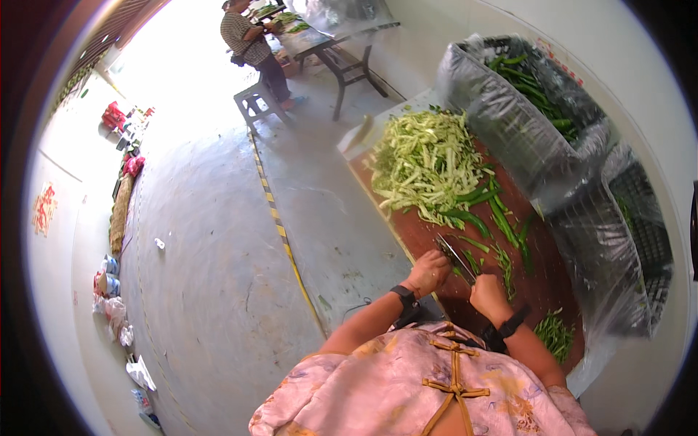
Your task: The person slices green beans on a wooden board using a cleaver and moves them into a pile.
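My right hand (489, 294) grips the handle of a kitchen knife (457, 256), its blade pointing up and to the left over the reddish-brown tabletop (537, 283). Beside the blade, at the table's near left edge, my left hand (431, 271) has its fingers curled down; whether they hold something is hidden. Cut green pepper strips (472, 262) lie just right of the blade. Whole long green peppers (468, 219) rest farther up, against a large heap of shredded cabbage (428, 161). A smaller pile of sliced green pepper (555, 333) sits by my right forearm.
Plastic-lined crates line the wall on the right; the farther one (504, 109) holds green peppers (531, 90). Another person (253, 46) stands at a far table (313, 41) near a grey stool (259, 103). Yellow-black tape (275, 215) runs along the floor. Bags and buckets (110, 283) line the left wall.
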A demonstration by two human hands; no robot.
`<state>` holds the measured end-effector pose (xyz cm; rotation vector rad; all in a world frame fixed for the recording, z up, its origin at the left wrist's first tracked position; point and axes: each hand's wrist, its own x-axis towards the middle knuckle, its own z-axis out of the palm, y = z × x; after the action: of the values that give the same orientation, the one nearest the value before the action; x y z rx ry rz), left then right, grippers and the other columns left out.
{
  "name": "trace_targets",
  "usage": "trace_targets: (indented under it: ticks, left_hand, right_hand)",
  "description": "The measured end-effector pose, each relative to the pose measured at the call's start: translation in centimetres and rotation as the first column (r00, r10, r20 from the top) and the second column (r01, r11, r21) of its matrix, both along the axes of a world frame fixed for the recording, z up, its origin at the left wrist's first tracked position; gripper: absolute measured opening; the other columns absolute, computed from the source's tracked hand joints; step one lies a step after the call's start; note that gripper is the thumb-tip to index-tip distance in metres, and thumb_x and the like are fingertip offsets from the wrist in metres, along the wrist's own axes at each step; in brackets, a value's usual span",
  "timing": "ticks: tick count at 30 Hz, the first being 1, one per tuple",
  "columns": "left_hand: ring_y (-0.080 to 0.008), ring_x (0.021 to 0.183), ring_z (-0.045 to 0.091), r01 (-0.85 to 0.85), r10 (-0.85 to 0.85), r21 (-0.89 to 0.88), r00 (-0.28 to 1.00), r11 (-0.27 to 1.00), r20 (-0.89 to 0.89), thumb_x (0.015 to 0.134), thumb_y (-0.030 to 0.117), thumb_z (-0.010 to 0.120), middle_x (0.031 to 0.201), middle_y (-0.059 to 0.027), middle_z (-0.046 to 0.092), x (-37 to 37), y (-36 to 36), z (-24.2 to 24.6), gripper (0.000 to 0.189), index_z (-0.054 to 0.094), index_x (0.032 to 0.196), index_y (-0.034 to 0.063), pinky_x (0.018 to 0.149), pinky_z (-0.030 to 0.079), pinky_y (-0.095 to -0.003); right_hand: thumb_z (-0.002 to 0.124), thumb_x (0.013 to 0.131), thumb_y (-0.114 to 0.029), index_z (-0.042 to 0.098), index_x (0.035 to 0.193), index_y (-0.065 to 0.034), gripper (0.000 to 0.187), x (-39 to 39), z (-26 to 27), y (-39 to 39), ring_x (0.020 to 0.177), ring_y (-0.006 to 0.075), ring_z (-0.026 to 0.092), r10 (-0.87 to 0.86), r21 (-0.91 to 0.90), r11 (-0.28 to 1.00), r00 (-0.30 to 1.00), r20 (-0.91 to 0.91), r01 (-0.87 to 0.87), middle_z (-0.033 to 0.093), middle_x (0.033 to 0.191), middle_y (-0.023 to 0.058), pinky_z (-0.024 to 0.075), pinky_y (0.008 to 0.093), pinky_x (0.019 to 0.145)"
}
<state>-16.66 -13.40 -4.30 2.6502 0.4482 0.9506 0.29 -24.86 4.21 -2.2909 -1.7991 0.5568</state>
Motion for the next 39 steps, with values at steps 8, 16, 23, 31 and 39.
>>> trace_targets:
  ticks: [8, 16, 23, 31, 39]
  left_hand:
    - [-0.0259, 0.081, 0.052, 0.050, -0.050, -0.098, 0.999, 0.994, 0.006, 0.067, 0.015, 0.064, 0.078, -0.0039, 0.052, -0.2, 0.2, -0.6, 0.009, 0.058, 0.072, 0.0114, 0.074, 0.046, -0.0361]
    - [-0.0259, 0.086, 0.051, 0.019, -0.018, 0.010, 0.992, 1.000, -0.122, 0.069, 0.017, 0.063, 0.081, -0.0024, 0.055, -0.4, 0.5, 0.0, 0.006, 0.060, 0.073, 0.0124, 0.073, 0.047, -0.0379]
    - [-0.0258, 0.086, 0.051, 0.031, -0.029, 0.025, 0.996, 0.999, -0.088, 0.070, 0.016, 0.064, 0.084, -0.0026, 0.055, -0.3, 0.3, -0.3, 0.011, 0.063, 0.080, 0.0122, 0.073, 0.047, -0.0383]
    - [-0.0261, 0.087, 0.053, 0.019, -0.020, -0.029, 0.999, 0.999, -0.038, 0.069, 0.016, 0.065, 0.088, -0.0042, 0.057, -0.3, 0.3, -0.4, 0.016, 0.064, 0.084, 0.0107, 0.075, 0.049, -0.0368]
    - [-0.0264, 0.086, 0.054, 0.073, -0.077, -0.056, 0.994, 0.996, -0.079, 0.068, 0.013, 0.065, 0.089, -0.0044, 0.057, -0.5, 0.8, -0.5, 0.015, 0.064, 0.083, 0.0104, 0.075, 0.050, -0.0356]
  right_hand:
    - [0.060, 0.077, -0.004, 0.070, 0.079, 0.0028, 0.012, -2.7, -1.7, 5.9, 0.078, 0.0458, 0.066, 0.032, 0.013, 0.999, 0.999, -0.022, -0.032, 0.066, 0.078, 0.0279, 0.0545, 0.0514, 0.071]
    - [0.063, 0.079, -0.011, 0.070, 0.074, 0.0022, 0.016, -0.9, -1.4, 4.1, 0.073, 0.0449, 0.065, 0.032, 0.048, 0.998, 0.999, 0.029, -0.033, 0.065, 0.074, 0.0271, 0.0537, 0.0511, 0.068]
    - [0.065, 0.080, -0.011, 0.068, 0.074, 0.0037, 0.016, -0.5, -0.1, 0.9, 0.072, 0.0465, 0.064, -0.004, 0.019, 1.000, 0.999, -0.044, 0.005, 0.064, 0.073, 0.0282, 0.0527, 0.0517, 0.067]
    - [0.062, 0.075, -0.008, 0.070, 0.077, 0.0034, 0.014, -0.4, -0.2, 1.9, 0.080, 0.0462, 0.067, 0.018, -0.074, 0.997, 0.999, -0.044, -0.021, 0.066, 0.080, 0.0297, 0.0544, 0.0517, 0.072]
    - [0.065, 0.073, -0.006, 0.071, 0.076, 0.0024, 0.011, -2.7, -2.1, 6.2, 0.079, 0.0448, 0.067, -0.010, 0.004, 1.000, 1.000, 0.008, 0.010, 0.066, 0.078, 0.0290, 0.0553, 0.0497, 0.072]
